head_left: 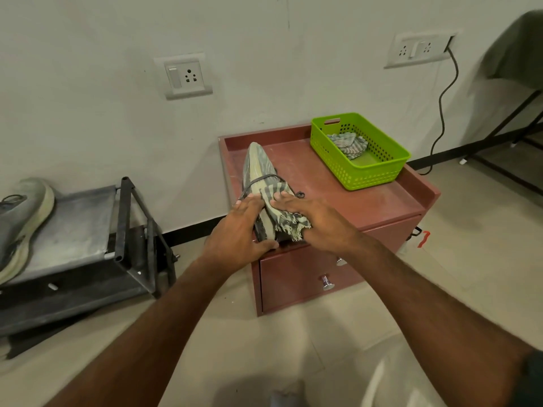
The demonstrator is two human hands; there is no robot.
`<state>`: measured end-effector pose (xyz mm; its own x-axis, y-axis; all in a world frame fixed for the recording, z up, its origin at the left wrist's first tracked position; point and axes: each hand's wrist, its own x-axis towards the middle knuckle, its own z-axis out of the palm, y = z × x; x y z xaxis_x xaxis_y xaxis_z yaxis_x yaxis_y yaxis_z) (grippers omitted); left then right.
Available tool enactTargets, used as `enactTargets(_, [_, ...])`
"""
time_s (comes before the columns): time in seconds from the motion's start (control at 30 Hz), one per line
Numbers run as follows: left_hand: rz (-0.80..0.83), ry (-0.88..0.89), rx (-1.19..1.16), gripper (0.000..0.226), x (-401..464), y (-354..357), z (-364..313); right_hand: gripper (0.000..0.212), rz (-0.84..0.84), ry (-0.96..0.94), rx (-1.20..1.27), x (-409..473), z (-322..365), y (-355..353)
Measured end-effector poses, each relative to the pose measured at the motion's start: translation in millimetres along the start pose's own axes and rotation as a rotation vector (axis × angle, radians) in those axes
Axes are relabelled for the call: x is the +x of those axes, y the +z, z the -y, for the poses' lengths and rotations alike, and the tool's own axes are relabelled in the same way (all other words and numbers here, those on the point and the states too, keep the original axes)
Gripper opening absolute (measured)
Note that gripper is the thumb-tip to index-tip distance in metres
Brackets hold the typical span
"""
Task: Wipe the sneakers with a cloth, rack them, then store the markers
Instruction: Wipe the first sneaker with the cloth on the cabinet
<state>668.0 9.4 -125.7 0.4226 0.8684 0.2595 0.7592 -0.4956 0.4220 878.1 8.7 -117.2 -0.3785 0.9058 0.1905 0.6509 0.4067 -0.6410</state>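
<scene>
Sneaker (258, 168) on its side atop a reddish-brown drawer cabinet (338, 183), toe pointing toward the wall and sole edge turned to the left, near the cabinet's front left corner. We see the left hand (239, 230) bracing the heel end, its fingers fairly straight along the sole side and its thumb tucked under the heel at the cabinet's front edge. The right hand (311, 221) lies flat, fingers extended, pressing a striped, fringed cloth (289, 221) against the sneaker's upper; the cloth drapes over the rear half of the shoe, and a dark lace (264, 180) loops across the part left showing. Behind and to the right, on the same cabinet top, we note a green perforated basket (373, 171) holding a second crumpled striped cloth (348, 146). At the left, a second sneaker (20, 218) rests on the upper shelf of a dark metal shoe rack (129, 227) standing on the floor. Two silver knobs (326, 282) mark the drawer fronts.
</scene>
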Motion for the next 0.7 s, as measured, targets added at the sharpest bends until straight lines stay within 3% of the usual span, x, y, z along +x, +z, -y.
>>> enactTargets(0.1, [-0.021, 0.019, 0.012, 0.088, -1, 3, -1, 0.086, -0.031, 0.037, -0.096, 1, -8, -1])
enactTargets(0.23, [-0.035, 0.009, 0.015, 0.083, -1, 1, -5, 0.072, -0.181, 0.280, -0.232, 2, -21, 0])
enactTargets(0.33, [-0.018, 0.007, -0.026, 0.080, 0, -2, -4, 0.078, -0.341, 0.161, -0.111, 10, -15, 0])
enactTargets(0.47, [-0.011, 0.033, -0.113, 0.082, 0, -2, -2, 0.084, -0.152, -0.012, -0.118, 28, 6, 11])
enactTargets(0.7, [0.036, -0.001, -0.133, 0.086, 4, 5, 1, 0.077, -0.061, 0.147, -0.172, 32, 5, -7])
